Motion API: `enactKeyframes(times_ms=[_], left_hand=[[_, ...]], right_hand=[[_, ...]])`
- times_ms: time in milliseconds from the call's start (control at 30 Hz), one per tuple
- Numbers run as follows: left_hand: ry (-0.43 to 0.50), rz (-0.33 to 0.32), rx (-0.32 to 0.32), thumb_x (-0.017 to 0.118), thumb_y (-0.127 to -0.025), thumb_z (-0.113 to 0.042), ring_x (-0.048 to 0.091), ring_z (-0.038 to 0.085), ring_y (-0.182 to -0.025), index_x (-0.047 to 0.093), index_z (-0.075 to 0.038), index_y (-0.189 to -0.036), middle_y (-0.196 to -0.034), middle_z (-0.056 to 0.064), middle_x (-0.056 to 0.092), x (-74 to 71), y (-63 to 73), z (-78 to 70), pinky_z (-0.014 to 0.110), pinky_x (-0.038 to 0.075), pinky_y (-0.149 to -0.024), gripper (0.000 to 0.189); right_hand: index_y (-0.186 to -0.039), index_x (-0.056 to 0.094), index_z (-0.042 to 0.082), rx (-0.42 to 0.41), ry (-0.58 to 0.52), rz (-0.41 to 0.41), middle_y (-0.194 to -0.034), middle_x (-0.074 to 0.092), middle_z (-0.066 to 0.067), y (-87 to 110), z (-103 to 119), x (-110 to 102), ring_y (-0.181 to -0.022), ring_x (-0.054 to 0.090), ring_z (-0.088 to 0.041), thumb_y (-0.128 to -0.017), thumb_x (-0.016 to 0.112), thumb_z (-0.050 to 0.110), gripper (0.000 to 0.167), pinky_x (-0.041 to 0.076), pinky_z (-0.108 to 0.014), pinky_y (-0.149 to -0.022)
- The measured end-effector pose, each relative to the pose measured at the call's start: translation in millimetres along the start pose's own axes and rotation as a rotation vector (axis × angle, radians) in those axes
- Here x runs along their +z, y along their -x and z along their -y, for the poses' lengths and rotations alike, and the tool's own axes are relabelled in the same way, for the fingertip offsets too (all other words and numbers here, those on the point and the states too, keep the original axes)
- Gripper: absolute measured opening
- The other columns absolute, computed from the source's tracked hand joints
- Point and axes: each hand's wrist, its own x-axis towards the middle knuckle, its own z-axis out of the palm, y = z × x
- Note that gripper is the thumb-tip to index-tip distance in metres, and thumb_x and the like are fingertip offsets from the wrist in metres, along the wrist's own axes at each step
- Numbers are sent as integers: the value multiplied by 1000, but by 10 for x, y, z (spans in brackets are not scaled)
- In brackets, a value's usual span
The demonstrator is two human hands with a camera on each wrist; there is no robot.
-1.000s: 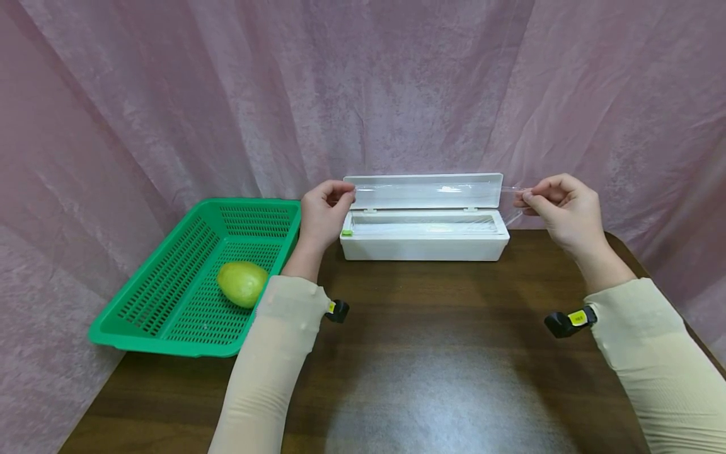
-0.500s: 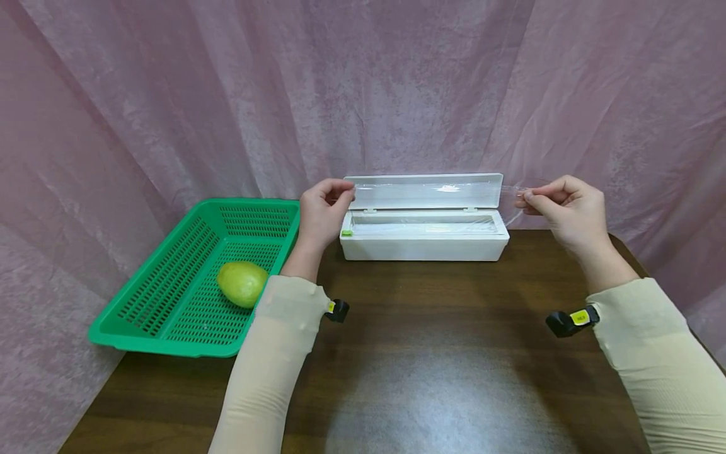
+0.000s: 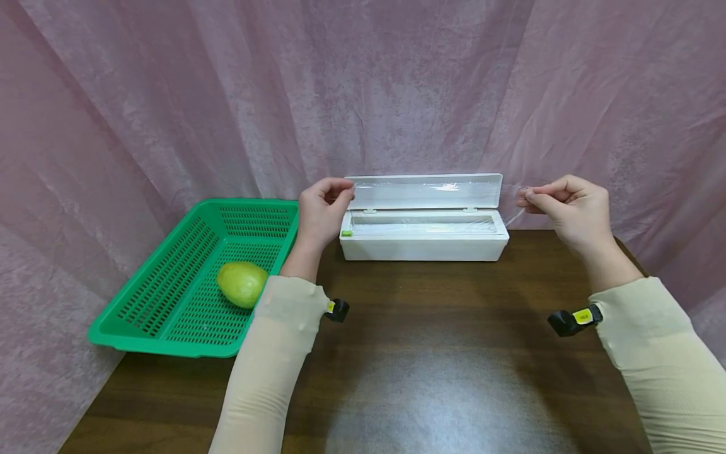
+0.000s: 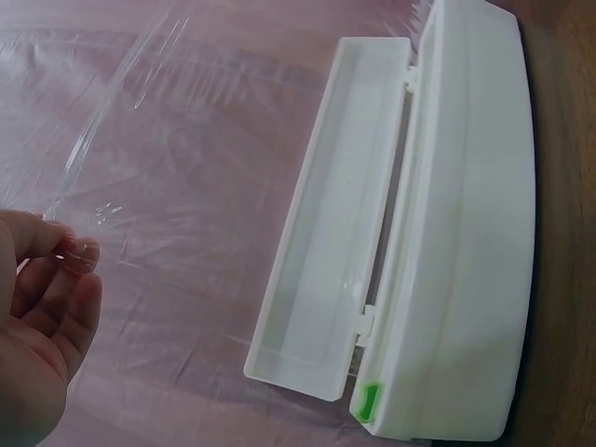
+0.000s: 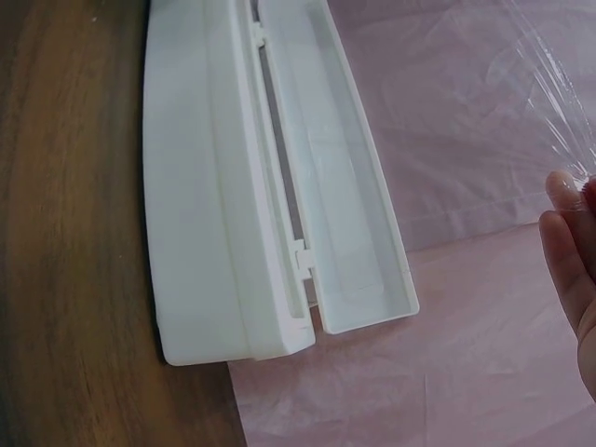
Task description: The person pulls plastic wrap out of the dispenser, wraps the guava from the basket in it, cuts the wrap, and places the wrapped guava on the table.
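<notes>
A white plastic-wrap dispenser box (image 3: 425, 248) stands on the table with its hinged lid (image 3: 397, 195) raised. Clear plastic wrap (image 4: 79, 149) stretches up out of it between both hands. At the box's left end my left hand (image 3: 324, 211) pinches one corner of the film between thumb and fingers. Off to the right of the box, my right hand (image 3: 573, 208) pinches the other corner, and the film gathers into creases at its fingertips (image 5: 563, 189). A small green piece (image 4: 370, 402) sits at the box's left end.
A green slotted basket (image 3: 164, 345) stands left of my left forearm, holding a yellow-green fruit (image 3: 242, 285). The brown wooden table (image 3: 442, 353) spreads in front of the box. A pink curtain (image 3: 425, 82) hangs close behind the box.
My right hand has shifted slightly to the right, still pinching the film, which now bunches more at its fingertips. My left hand has barely moved; box and basket stay put.
</notes>
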Motion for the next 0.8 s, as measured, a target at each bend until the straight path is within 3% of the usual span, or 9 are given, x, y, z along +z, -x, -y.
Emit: enactKeyframes(times_ms=[600,800], left_hand=[[28,-14,16,65,-87,-5,58,3,-69,72,3,-94,-88,21,69,-19,-11,-52,15,46,-64,13],[39,-16,14,65,-87,-5,58,2,-69,71,4,-94,-89,22,69,-21,-14,-81,14,45,-63,13]], right_hand=[[-81,64,-15,-15,-45,-16,-77,74,-9,-42,65,16,-68,72,-15,-78,62,-19,5,55,-26,-63],[-89,65,-6,1,-2,-29,-76,74,-5,-50,100,29,-67,71,-12,-79,64,-15,14,55,-23,-62]])
